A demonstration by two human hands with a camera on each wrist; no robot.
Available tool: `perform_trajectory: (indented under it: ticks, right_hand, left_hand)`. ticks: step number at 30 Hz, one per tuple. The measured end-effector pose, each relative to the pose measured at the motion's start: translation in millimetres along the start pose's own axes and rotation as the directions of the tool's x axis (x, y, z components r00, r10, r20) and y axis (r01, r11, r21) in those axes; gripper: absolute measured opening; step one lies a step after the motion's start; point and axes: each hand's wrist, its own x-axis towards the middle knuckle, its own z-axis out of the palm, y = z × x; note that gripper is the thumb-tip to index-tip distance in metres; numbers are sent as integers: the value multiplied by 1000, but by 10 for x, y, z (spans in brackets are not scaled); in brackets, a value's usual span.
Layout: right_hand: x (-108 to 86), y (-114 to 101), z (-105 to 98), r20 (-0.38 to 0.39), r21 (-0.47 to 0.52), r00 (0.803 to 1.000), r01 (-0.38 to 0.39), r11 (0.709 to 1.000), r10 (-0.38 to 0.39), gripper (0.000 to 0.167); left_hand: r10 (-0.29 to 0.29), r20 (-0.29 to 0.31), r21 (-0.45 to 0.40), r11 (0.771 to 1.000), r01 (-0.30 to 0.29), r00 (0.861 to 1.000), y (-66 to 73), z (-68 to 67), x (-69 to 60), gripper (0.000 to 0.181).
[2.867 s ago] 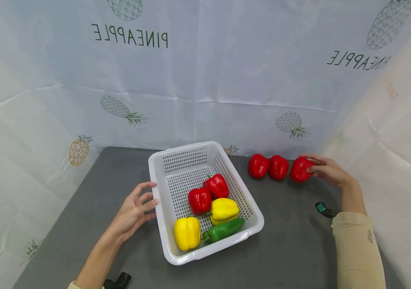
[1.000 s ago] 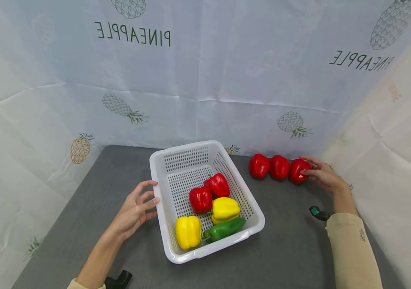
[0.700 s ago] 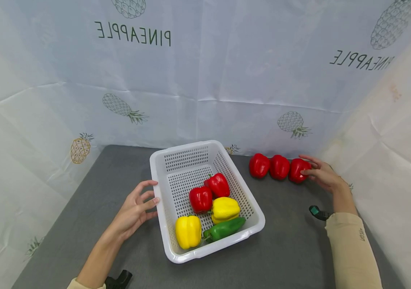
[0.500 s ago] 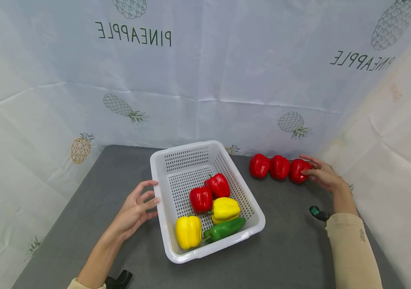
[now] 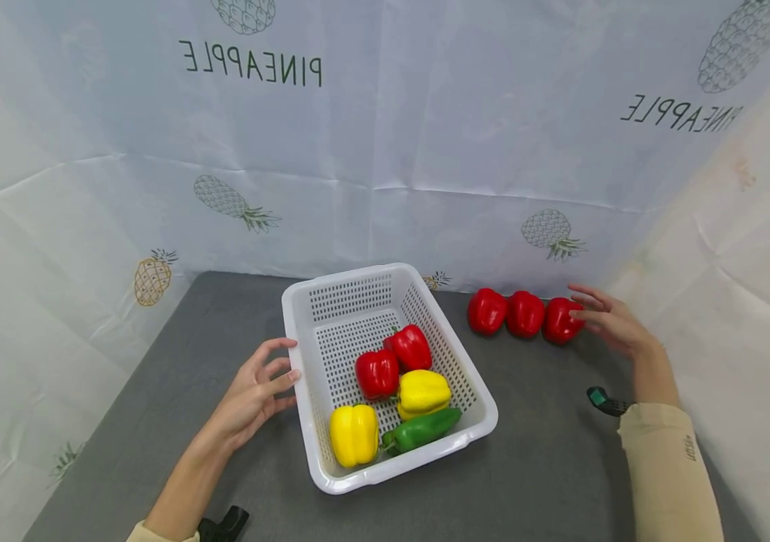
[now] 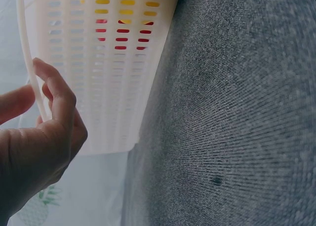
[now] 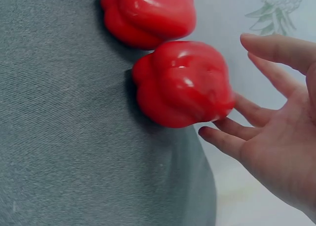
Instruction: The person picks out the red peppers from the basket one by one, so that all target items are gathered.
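My left hand (image 5: 249, 395) pinches the left rim of a white perforated plastic basket (image 5: 299, 421), with the thumb on one side and curled fingers on the other, as the left wrist view shows. Two red bell peppers (image 5: 376, 374), two yellow bell peppers (image 5: 354, 435) and a long green pepper (image 5: 421, 430) lie inside it. Right of the basket, three red bell peppers stand in a row. Beside the rightmost red bell pepper (image 7: 182, 82) my right hand (image 7: 281, 122) has its fingers spread and loosely extended. Some fingertips pass behind that pepper; whether they touch it is unclear.
The other two red bell peppers of the row, a left one (image 5: 487, 312) and a middle one (image 5: 525, 314), sit close to the back curtain (image 5: 385, 150). A grey cloth-covered table (image 5: 534, 452) lies beneath everything. Side curtains hang at left and right.
The right hand pushed the rightmost red bell pepper left against its neighbour, then loosened its fingers and drew back slightly to the right. The left hand and basket stay as they were.
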Motion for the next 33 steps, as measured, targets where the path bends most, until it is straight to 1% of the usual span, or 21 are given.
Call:
perform_trajectory:
  ticks: [3,9,12,14,17,20,23,28,30,33]
  right_hand:
    - [-24,-66,-4,-16,-31,1000,10,999,-11,71]
    - [-40,-269,30,-38,-140,999,0,990,-6,77]
    - [-27,-352,47,-51,-160,999,10,987,-19,78]
    - [-24,-390,57,-60,-191,998,20,981,-32,78]
    - [-33,-433,76,-57,-212,997,35,977,-48,78]
    - [-58,-483,108,-47,-234,996,64,970,-77,76]
    - [-92,-563,149,-32,-274,992,112,955,-126,74]
    - [-147,-741,242,-4,-280,978,199,939,-208,71]
    - [-161,-816,284,0,-273,973,220,937,-229,71]
    - [-185,-919,357,1,-288,968,240,927,-250,72]
  left_hand:
    - [0,-3,2,1000,0,1000,8,1,-6,66]
    - [13,2,-2,1000,-13,1000,18,-2,-16,66]
    - [23,7,0,1000,-23,1000,19,-6,-20,66]
    - [24,9,-1,1000,-24,1000,15,-9,-20,66]
    - [20,9,-5,1000,-20,1000,6,-8,-19,65]
    - [14,11,-7,1000,-14,1000,-3,-6,-17,64]
    - [17,10,-8,1000,-17,1000,-8,-2,-13,64]
    - [14,6,-7,1000,-14,1000,-3,5,-13,64]
    - [12,5,-6,1000,-11,1000,4,8,-17,64]
    - [18,8,-8,1000,-18,1000,2,6,-19,65]
